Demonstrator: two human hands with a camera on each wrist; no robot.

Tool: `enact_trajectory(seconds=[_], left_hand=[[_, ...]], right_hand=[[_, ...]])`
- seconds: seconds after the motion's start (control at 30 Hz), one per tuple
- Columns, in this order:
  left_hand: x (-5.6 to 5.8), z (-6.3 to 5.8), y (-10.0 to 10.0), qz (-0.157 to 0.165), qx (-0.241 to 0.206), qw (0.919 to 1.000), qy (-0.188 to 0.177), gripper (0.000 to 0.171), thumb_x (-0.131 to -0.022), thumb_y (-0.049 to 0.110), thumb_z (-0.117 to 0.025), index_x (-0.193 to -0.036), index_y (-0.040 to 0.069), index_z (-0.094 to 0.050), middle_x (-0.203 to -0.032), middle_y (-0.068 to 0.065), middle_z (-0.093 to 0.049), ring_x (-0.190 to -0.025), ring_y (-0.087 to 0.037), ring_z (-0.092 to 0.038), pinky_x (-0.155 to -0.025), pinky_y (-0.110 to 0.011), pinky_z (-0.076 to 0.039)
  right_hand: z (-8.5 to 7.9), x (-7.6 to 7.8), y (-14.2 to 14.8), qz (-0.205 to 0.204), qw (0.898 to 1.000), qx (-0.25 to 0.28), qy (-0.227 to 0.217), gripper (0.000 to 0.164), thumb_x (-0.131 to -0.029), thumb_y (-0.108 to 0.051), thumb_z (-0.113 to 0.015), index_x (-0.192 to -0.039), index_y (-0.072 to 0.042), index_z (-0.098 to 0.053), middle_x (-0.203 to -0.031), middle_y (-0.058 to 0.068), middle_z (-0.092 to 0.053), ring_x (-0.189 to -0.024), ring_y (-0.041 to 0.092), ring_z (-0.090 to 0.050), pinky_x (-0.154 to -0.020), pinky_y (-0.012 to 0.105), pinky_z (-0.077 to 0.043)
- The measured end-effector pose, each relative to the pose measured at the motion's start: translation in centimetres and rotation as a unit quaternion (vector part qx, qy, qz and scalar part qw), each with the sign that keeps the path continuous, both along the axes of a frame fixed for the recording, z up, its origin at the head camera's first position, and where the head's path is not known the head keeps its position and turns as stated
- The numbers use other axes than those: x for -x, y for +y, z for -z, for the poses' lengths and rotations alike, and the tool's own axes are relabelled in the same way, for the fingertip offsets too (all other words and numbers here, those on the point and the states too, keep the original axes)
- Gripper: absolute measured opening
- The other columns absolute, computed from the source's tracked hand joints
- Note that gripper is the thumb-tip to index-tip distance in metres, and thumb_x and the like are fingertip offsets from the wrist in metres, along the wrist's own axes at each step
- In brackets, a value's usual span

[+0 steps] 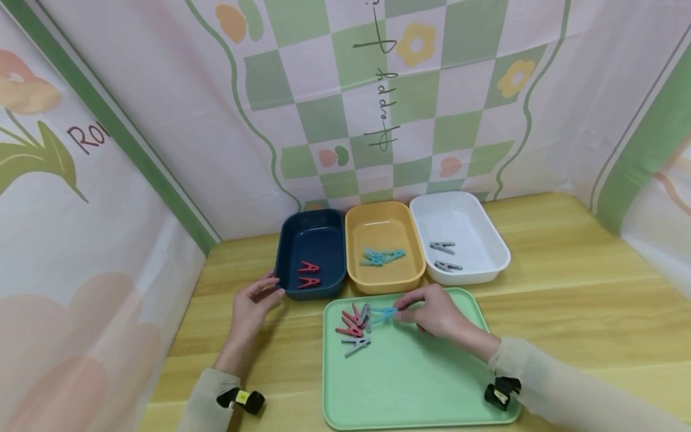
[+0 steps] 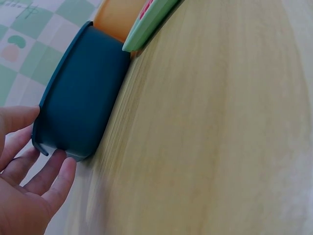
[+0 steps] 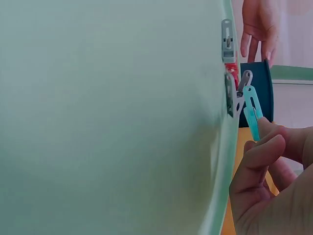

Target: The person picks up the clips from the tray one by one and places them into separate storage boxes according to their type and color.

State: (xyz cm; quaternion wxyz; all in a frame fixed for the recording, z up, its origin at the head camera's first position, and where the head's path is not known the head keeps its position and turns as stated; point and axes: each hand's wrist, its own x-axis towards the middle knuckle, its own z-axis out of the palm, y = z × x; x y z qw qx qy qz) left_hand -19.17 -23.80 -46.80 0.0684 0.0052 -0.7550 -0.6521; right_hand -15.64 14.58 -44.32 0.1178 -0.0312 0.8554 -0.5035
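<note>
Above the back part of the green tray, my right hand pinches a light-blue clothespin between thumb and finger; its free end points left. Close to that end lie grey clothespins and red clothespins, bunched at the tray's back left. My left hand touches the front left corner of the navy box. In the left wrist view its thumb meets the box's rim, and the other fingers lie loosely along the end. Two red clothespins lie inside that box.
Beside the navy box stand a yellow box with several light-blue clothespins and a white box with two grey clothespins. All sit on a wooden table, behind the tray. A patterned cloth hangs behind them.
</note>
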Motion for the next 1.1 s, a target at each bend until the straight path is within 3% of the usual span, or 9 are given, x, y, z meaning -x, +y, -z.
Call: enact_trajectory(seconds=[0.33,0.6,1.1], left_hand=[[0.0,0.0,0.0,-0.004,0.005,1.0,0.002,0.032,-0.091,-0.007,-0.077,-0.123,-0.008,-0.07,-0.151,-0.014,-0.057,-0.124,-0.04,-0.064,-0.088,-0.028,-0.063],[-0.1,0.0,0.1,-0.006,0.002,1.0,-0.002,0.033,-0.092,-0.006,-0.077,-0.123,-0.008,-0.07,-0.152,-0.014,-0.057,-0.125,-0.039,-0.064,-0.088,-0.028,-0.063],[0.0,0.0,0.0,-0.001,0.009,0.9999,0.008,0.031,-0.092,-0.006,-0.077,-0.123,-0.008,-0.07,-0.152,-0.015,-0.057,-0.125,-0.04,-0.064,-0.088,-0.027,-0.062]], right_hand=[[-1.3,-0.4,0.5,0.006,1.0,0.018,-0.003,0.015,-0.09,-0.013,-0.085,-0.104,-0.01,-0.082,-0.088,0.005,-0.074,-0.044,0.014,-0.049,-0.039,0.026,-0.041],[-2.7,-0.5,0.7,0.001,0.999,0.039,0.007,0.017,-0.092,-0.014,-0.083,-0.108,-0.008,-0.081,-0.092,0.006,-0.075,-0.044,0.013,-0.047,-0.039,0.026,-0.041],[-5.3,1.1,1.2,-0.004,0.997,0.059,0.05,0.017,-0.092,-0.012,-0.082,-0.107,-0.004,-0.08,-0.101,0.011,-0.076,-0.048,0.014,-0.05,-0.039,0.023,-0.039]])
